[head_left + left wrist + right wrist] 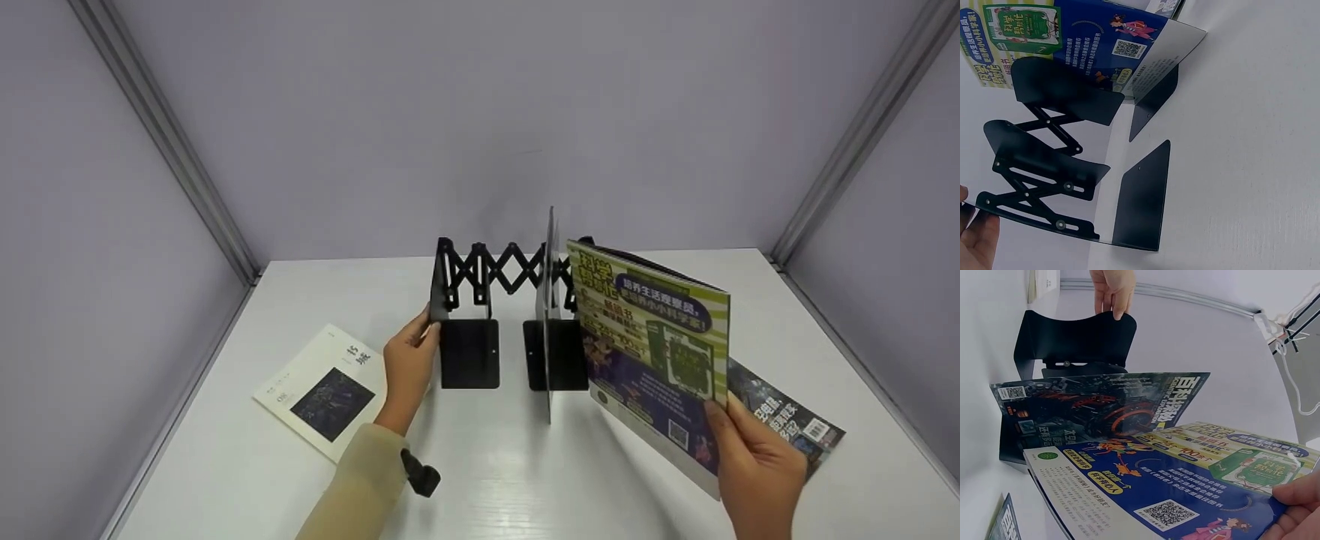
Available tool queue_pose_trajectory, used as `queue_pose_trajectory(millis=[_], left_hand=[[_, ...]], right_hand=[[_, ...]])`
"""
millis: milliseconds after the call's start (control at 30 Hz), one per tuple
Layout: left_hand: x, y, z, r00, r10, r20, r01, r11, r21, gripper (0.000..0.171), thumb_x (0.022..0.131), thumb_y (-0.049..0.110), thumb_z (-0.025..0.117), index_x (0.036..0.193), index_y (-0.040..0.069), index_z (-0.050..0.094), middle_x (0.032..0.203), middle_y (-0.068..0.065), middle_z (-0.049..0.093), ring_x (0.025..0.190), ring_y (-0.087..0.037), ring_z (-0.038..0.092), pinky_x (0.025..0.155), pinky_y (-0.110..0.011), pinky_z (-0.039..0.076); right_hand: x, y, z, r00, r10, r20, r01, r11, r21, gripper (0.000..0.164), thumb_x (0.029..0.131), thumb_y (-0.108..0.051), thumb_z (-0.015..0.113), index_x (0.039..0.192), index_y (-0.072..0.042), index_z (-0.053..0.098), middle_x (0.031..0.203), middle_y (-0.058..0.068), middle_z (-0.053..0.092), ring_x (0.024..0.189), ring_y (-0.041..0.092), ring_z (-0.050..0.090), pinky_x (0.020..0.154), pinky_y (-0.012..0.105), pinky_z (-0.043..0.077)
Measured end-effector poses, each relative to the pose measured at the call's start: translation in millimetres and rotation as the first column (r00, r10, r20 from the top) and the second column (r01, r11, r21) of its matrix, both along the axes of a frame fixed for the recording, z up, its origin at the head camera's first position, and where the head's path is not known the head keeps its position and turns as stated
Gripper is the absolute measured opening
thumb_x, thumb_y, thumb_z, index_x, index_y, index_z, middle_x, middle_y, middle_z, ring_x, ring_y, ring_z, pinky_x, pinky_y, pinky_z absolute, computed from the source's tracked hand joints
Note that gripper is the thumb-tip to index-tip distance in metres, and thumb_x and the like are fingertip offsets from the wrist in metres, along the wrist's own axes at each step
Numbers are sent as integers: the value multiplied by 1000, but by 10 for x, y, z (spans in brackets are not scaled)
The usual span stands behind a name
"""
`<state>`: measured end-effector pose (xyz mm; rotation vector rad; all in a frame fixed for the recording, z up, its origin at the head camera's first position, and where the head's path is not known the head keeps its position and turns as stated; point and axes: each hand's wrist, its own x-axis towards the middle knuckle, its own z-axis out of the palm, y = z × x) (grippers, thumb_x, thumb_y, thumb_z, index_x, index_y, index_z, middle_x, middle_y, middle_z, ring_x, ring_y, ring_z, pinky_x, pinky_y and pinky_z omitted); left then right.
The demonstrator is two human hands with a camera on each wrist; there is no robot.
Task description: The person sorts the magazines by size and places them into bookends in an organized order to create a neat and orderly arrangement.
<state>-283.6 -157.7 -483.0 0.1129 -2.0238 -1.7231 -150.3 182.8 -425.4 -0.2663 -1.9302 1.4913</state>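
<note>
1. Gripping the yellow-green and blue magazine (652,360) with the right hand (761,457), low on its near edge, thumb on the printed cover.
2. Pinching the left end plate (1081,340) of the black expandable bookend (469,354) with the left hand (411,360).
3. From the right-hand grip, reaching forward and leftward to the right end of the bookend; long axis roughly upright, turned at a slant, cover facing left and back toward the person.
4. Just right of the dark 百科探秘 magazine (1095,405), which is upright over the right base plate; overlapping it in the right wrist view, touching or apart impossible to tell.
5. Far nearer the right hand than the left, with the upright magazine and the bookend's middle gap in between.
6. Flat on the white tabletop (487,465): to the left, the cream 书城 magazine (330,397), partly behind the left arm; to the right, a second dark magazine (784,416), partly hidden by the right hand and its load.
</note>
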Motion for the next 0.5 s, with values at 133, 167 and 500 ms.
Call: queue_pose_trajectory(millis=[133,167,500], left_hand=[[-2,-1,-8,1000,2,1,-2,1000,1,34,95,6,64,129,1,64,133,-17,63,124,-31,62,97,-30,57],[-8,-5,-13,1000,2,1,-2,1000,4,34,95,6,64,129,1,64,133,-17,63,124,-31,62,97,-30,57],[-12,-10,-24,1000,-12,-17,12,1000,18,35,95,6,65,129,1,64,132,-16,64,125,-29,62,100,-28,56]], right_hand=[[-77,-50,-14,1000,9,-3,-9,999,40,27,91,3,68,117,6,66,91,-41,60,91,-17,64,72,5,55],[-100,-62,-19,1000,16,-9,-15,999,40,27,91,3,67,118,7,66,92,-41,60,92,-17,64,73,6,56],[-320,-176,-120,996,73,-51,-71,997,38,28,92,5,65,120,7,65,114,13,68,72,-13,63,58,1,50]])
